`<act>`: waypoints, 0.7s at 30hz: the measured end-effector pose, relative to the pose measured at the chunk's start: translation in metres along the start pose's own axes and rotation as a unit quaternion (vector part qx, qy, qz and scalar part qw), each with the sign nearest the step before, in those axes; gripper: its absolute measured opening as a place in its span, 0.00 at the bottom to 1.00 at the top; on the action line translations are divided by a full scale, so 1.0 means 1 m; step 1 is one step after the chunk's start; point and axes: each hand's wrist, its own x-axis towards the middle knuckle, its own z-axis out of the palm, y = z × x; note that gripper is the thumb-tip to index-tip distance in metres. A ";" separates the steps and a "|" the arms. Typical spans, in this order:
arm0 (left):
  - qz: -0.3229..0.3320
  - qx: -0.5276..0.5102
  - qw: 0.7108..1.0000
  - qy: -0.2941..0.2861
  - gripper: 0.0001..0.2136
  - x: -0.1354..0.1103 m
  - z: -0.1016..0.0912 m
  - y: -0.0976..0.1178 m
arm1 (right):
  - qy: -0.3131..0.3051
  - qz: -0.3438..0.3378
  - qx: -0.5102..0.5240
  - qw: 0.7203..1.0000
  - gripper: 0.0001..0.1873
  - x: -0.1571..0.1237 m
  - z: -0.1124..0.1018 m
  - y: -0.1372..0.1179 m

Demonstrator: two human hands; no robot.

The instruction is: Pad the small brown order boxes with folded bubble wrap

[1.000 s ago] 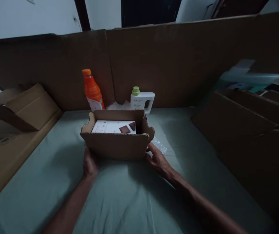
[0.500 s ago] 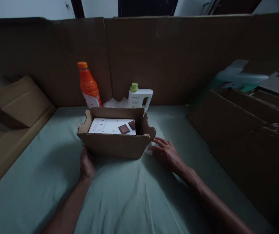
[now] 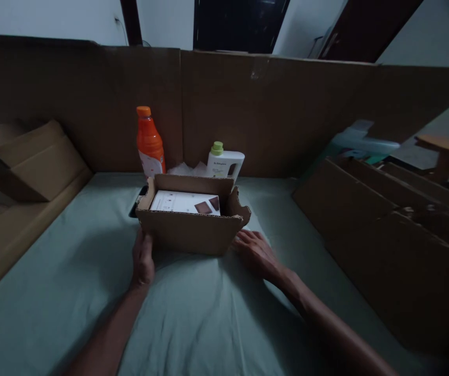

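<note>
An open cardboard box point(image 3: 185, 233) with torn, notched top edges stands on the green sheet point(image 3: 193, 313) in front of me. Inside it lies a white carton point(image 3: 179, 201) printed with brown squares. My left hand point(image 3: 144, 258) is at the box's lower left side, its visible fingers stretched upward along it. At the lower right corner is my right hand point(image 3: 256, 254), fingers extended toward the box; their tips are partly hidden, and I cannot tell whether they touch it. A dark object point(image 3: 134, 206) shows just behind the box's left edge.
Behind the box stand an orange bottle point(image 3: 150, 143) and a white jug point(image 3: 224, 163) with a green cap, with crumpled clear plastic point(image 3: 188, 168) between them. Cardboard boxes flank both sides, the left box point(image 3: 47, 167) and the right box point(image 3: 365, 230). A cardboard wall point(image 3: 232, 109) closes the back.
The view has tilted up slightly. My right hand has moved left, closer to the box's lower corner. The dark object at the box's left edge has come into sight.
</note>
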 end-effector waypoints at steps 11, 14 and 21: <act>-0.032 0.084 0.996 -0.003 0.23 0.003 -0.002 -0.004 | -0.086 0.026 -0.008 0.996 0.15 -0.053 -0.038 -0.030; -0.028 0.093 0.995 -0.010 0.22 0.003 -0.002 -0.002 | -0.074 -0.006 0.047 0.996 0.17 -0.071 -0.044 -0.037; -0.014 0.137 0.990 -0.009 0.21 -0.002 -0.003 0.003 | 0.065 0.099 0.204 0.972 0.30 -0.048 -0.025 -0.050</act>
